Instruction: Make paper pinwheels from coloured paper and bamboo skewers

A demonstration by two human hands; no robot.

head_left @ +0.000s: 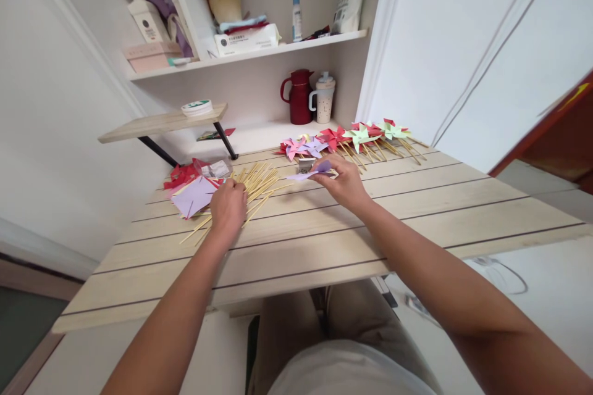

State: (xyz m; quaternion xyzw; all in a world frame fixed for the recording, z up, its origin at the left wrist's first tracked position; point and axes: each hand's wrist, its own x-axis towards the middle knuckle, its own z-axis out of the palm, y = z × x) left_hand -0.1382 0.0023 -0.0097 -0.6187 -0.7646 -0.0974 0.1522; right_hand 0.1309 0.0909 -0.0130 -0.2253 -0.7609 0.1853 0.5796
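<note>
My right hand pinches a purple sheet of paper between thumb and fingers, just above the table. My left hand is closed, with curled fingers, on a loose pile of thin wooden sticks; how many sticks it grips is hidden. Left of that hand lies a stack of cut paper squares, with a purple square on top. A small metal-looking container stands just behind the paper in my right hand. Finished-looking paper pinwheels on sticks, red, pink, purple and pale green, lie along the table's back edge.
Red paper or plastic pieces lie at the left under a small raised wooden stand. A red jug and a tumbler stand behind the pinwheels. The slatted table ends close to my lap.
</note>
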